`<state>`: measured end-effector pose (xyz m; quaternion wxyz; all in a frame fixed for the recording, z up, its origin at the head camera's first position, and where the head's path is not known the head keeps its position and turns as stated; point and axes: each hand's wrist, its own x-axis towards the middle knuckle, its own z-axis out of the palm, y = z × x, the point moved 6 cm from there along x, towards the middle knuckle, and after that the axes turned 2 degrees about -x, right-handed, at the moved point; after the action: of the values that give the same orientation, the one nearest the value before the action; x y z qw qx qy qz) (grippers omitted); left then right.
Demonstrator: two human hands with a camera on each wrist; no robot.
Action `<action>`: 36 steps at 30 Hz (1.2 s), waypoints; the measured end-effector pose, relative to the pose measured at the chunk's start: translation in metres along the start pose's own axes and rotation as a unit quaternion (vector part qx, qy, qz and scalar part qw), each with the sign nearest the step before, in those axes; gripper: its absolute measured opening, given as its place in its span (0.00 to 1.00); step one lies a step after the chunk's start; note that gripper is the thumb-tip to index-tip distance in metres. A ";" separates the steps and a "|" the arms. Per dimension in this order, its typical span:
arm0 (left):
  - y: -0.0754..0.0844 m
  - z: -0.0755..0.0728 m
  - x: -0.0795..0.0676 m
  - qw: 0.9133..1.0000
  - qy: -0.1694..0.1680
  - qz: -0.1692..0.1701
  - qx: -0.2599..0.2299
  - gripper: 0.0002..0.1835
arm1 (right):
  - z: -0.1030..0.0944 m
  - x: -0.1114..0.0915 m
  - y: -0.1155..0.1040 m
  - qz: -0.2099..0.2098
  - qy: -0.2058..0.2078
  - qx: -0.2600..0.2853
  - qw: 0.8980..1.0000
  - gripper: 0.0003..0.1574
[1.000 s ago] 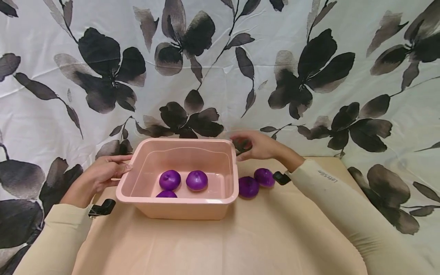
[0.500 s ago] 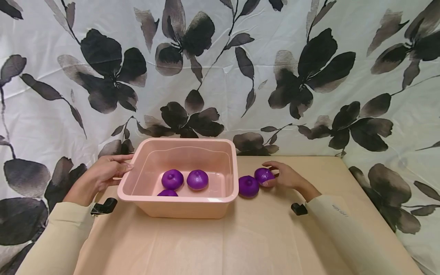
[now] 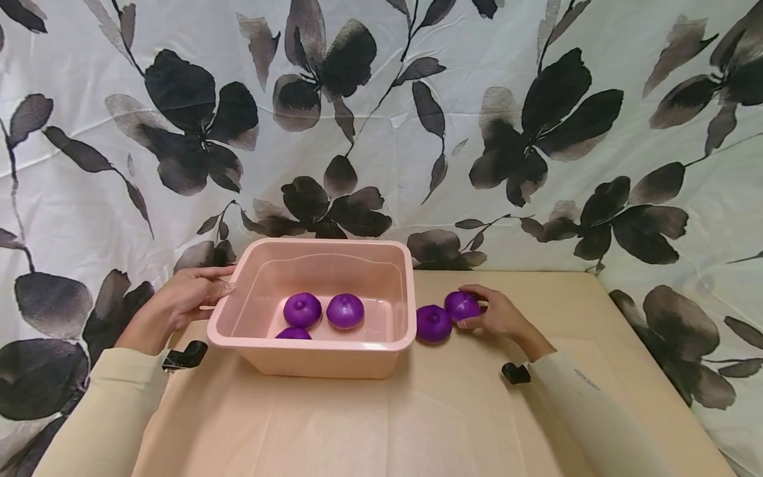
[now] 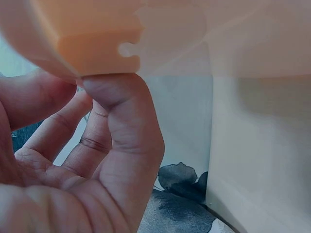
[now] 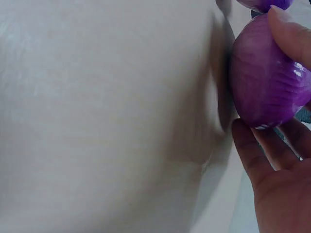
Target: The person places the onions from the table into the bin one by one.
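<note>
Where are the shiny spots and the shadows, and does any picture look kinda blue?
Head view: a pale shine on the front rim of the pink tub, and soft shadows on the table; right wrist view: little white glints on the purple round thing in the right hand, with a dark shadow beside it; left wrist view: the flowery cloth looks bluish.

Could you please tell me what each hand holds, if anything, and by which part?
The left hand holds the pink basin by its left rim; the right hand grips the rightmost purple onion by its sides, between thumb and fingers.
</note>
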<state>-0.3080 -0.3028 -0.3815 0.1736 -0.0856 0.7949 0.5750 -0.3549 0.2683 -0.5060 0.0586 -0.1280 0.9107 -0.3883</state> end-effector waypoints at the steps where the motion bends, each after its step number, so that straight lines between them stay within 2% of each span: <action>1: 0.000 0.000 0.000 1.000 0.001 0.000 -0.001 0.38 | 0.000 0.000 0.000 -0.003 0.003 -0.001 1.000 0.52; 9: 0.000 0.001 0.000 1.000 -0.008 0.004 -0.019 0.38 | -0.010 -0.005 -0.010 -0.013 0.022 -0.005 1.000 0.51; 13: 0.000 0.001 -0.001 0.999 -0.015 0.005 -0.029 0.39 | -0.017 -0.007 -0.020 -0.044 0.030 -0.015 0.998 0.50; 19: 0.000 0.001 0.000 1.000 -0.003 0.002 -0.013 0.38 | -0.029 -0.009 -0.039 -0.101 0.042 -0.040 0.993 0.47; 24: 0.000 0.001 0.000 1.000 -0.006 0.005 -0.009 0.38 | -0.040 -0.014 -0.057 -0.125 0.039 -0.063 0.989 0.48; 31: -0.002 0.001 0.000 1.000 -0.007 0.009 -0.010 0.38 | -0.055 -0.019 -0.088 -0.139 0.016 -0.067 0.988 0.49; 36: -0.001 0.001 -0.001 1.000 -0.009 0.012 -0.009 0.38 | -0.062 -0.023 -0.114 -0.169 0.005 -0.070 0.983 0.49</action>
<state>-0.3062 -0.3017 -0.3818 0.1730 -0.0726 0.7889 0.5852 -0.3237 0.2417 -0.3803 -0.0217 -0.2819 0.9012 -0.3284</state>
